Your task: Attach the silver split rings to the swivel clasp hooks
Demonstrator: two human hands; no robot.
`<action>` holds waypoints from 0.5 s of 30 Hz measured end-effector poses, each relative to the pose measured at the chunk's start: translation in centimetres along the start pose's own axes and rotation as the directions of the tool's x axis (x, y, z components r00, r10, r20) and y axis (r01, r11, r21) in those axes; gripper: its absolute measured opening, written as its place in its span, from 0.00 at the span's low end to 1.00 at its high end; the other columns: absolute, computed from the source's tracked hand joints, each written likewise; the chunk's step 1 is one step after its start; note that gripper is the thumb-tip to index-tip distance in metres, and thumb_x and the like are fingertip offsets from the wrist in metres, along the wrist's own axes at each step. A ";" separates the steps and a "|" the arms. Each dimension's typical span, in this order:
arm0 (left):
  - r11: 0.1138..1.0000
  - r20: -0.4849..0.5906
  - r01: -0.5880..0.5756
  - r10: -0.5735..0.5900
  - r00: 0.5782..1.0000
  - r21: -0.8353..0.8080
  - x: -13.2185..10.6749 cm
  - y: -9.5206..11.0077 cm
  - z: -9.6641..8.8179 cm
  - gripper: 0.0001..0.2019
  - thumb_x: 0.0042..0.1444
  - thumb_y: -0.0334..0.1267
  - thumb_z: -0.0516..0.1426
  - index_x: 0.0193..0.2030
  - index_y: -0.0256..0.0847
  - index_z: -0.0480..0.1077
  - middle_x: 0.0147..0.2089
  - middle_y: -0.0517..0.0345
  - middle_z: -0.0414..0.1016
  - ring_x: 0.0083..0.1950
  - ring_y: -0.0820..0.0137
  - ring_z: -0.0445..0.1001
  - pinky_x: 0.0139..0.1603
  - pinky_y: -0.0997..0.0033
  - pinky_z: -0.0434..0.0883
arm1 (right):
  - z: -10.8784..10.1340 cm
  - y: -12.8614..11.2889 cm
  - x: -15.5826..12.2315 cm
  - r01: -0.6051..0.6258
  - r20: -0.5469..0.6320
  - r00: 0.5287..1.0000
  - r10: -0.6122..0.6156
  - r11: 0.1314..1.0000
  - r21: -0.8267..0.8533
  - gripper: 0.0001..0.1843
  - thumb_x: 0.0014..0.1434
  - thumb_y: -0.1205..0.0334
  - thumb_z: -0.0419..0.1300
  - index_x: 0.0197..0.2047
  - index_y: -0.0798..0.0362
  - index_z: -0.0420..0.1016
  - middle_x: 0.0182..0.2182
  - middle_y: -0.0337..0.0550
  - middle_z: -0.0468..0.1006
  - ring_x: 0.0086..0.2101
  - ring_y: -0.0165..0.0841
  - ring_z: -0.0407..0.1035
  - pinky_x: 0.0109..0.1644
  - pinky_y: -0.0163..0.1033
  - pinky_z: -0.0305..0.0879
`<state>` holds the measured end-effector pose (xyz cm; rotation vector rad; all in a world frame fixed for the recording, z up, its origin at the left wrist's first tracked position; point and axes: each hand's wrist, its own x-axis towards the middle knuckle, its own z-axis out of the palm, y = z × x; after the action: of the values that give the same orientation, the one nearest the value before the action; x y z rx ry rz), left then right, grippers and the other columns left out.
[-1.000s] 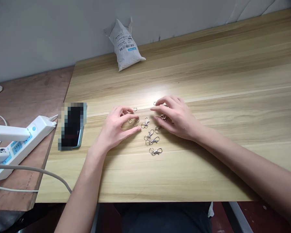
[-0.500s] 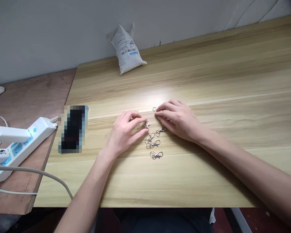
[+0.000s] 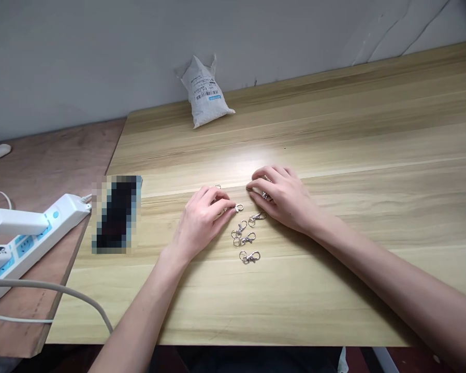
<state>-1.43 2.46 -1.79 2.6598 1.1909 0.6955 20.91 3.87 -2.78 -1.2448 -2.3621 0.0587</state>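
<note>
Clip (image 3: 239, 207) sat in our left hand (image 3: 202, 220), thumb and forefinger pinched together on one end, loop sticking out to the right. Our right hand (image 3: 282, 199) was opposite, palm down, fingers curled over some metal pieces (image 3: 267, 196). Those were mostly covered, so we couldn't tell if the fingers gripped any.

We had four more clips, each with a ring on it, flat on the wooden table (image 3: 314, 300): upper clip (image 3: 258, 217) just below the right thumb, slanted clip (image 3: 241, 226) and middle clip (image 3: 247, 238) nearly touching, bottom clip (image 3: 251, 256) apart and nearest us. Small ring (image 3: 218, 186) showed just beyond the left knuckles, partly hidden.

Around us: phone (image 3: 118, 215) (blurred out) well left of our hands, power strip (image 3: 34, 235) farther left on a brown board (image 3: 75, 155), white packet (image 3: 208, 106) at the back by the wall (image 3: 81, 57).
</note>
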 end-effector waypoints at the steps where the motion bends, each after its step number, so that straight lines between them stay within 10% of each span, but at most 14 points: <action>1: 1.000 0.004 0.004 -0.004 1.000 -0.003 0.0 0.0 0.0 0.05 0.62 0.36 0.57 0.40 0.40 0.73 0.41 0.54 0.74 0.43 0.67 0.70 0.44 0.65 0.69 | 0.0 0.0 0.0 0.003 -0.012 1.000 -0.003 1.000 -0.007 0.10 0.66 0.63 0.52 0.41 0.53 0.75 0.42 0.48 0.76 0.43 0.38 0.67 0.48 0.44 0.58; 15: 1.000 -0.012 0.029 -0.028 1.000 0.011 0.1 -0.3 0.2 0.07 0.64 0.37 0.55 0.36 0.38 0.70 0.39 0.54 0.73 0.42 0.67 0.69 0.42 0.65 0.68 | 0.1 0.0 -0.1 0.049 -0.069 0.997 -0.046 0.998 0.040 0.08 0.66 0.66 0.52 0.37 0.53 0.72 0.37 0.45 0.76 0.38 0.36 0.66 0.46 0.44 0.58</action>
<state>-1.47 2.71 -2.02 2.6457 1.2368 0.7037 20.96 3.84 -2.88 -1.1523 -2.3196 0.0493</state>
